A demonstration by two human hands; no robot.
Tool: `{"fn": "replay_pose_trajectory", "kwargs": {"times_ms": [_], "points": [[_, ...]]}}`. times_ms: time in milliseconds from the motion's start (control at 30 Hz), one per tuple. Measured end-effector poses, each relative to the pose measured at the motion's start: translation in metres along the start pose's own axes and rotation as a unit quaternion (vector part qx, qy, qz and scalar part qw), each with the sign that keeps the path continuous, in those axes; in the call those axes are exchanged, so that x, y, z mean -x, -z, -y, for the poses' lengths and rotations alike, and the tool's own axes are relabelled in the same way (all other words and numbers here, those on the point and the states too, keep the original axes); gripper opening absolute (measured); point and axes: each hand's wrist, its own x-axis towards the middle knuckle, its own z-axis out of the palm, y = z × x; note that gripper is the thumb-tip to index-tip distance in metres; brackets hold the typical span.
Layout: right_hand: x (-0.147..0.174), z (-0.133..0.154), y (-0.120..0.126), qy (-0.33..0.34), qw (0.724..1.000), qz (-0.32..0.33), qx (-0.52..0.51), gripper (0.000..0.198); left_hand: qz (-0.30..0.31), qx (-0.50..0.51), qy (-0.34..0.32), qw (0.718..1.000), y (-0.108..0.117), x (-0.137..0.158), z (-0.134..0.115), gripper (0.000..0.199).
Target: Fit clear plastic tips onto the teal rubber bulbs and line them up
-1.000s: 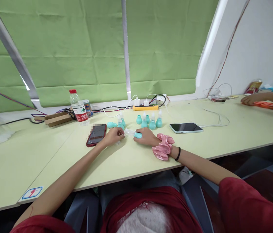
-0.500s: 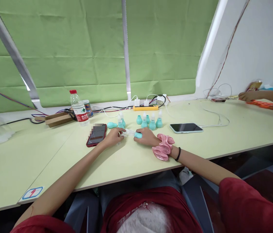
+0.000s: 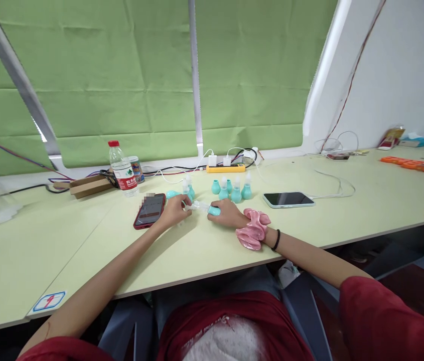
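Neighbour withdrawn, tube (image 3: 199,206) (plastic?) away from edge (image 3: 196,277)

Teal bulbs (image 3: 236,194): nine; five in the right-hand cluster, three in the left-hand cluster, one held
Clear tops (image 3: 248,177): five visible on upright bulbs; three right, two left
Clear tube (image 3: 199,206): one, held
Phones (image 3: 289,199): two
Water bottle (image 3: 123,173): one
Printed can (image 3: 136,169): one
Open cardboard box (image 3: 93,185): one
Yellow power strip (image 3: 226,169): one
White plugs (image 3: 212,160): two
Counter stickers (image 3: 49,301): two, blue-edged
Pink scrunchie (image 3: 252,229): one
Black wristband (image 3: 277,240): one
Orange items (image 3: 411,164): several, overlapping; exact count unclear
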Motion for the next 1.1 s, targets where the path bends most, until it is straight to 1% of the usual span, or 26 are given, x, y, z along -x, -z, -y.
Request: {"fn": "replay_pose_trajectory", "kwargs": {"times_ms": [33, 67, 133, 200, 267, 367, 667, 767, 967, 1100], "points": [[0.0, 0.0, 0.0, -0.001, 1.0, 0.002, -0.002, 0.019, -0.022, 0.075, 0.017, 0.997, 0.001, -0.001, -0.002, 0.019], [0.0, -0.001, -0.001, -0.001, 1.0, 0.003, -0.005, 0.019, -0.036, 0.154, 0.037, 0.987, 0.002, -0.002, -0.004, 0.022], [-0.001, -0.002, -0.002, 0.002, 1.0, 0.001, -0.009, 0.019, -0.036, 0.296, 0.08, 0.951, 0.003, -0.002, -0.008, 0.029], [-0.001, -0.004, -0.003, 0.009, 1.0, -0.007, -0.012, 0.018, -0.014, 0.39, 0.122, 0.913, 0.004, -0.001, -0.01, 0.031], [-0.001, -0.005, -0.004, 0.013, 1.0, -0.015, -0.013, 0.019, 0.008, 0.442, 0.151, 0.884, 0.004, 0.0, -0.012, 0.028], [-0.001, -0.004, -0.004, 0.015, 1.0, -0.021, -0.012, 0.019, 0.031, 0.472, 0.163, 0.866, 0.002, 0.001, -0.012, 0.024], [0.0, -0.003, -0.003, 0.037, 0.998, -0.028, -0.031, 0.017, 0.041, 0.496, 0.185, 0.847, -0.004, 0.001, -0.005, 0.024], [0.001, -0.003, -0.003, 0.042, 0.998, -0.034, -0.035, 0.016, 0.037, 0.493, 0.188, 0.849, -0.006, 0.002, -0.004, 0.026], [0.002, 0.0, -0.001, 0.062, 0.997, -0.032, -0.038, 0.016, 0.01, 0.48, 0.181, 0.859, -0.01, 0.005, -0.008, 0.029], [0.003, 0.003, 0.001, 0.051, 0.996, -0.03, -0.072, 0.021, -0.027, 0.482, 0.178, 0.858, -0.012, 0.008, -0.018, 0.029]]}}
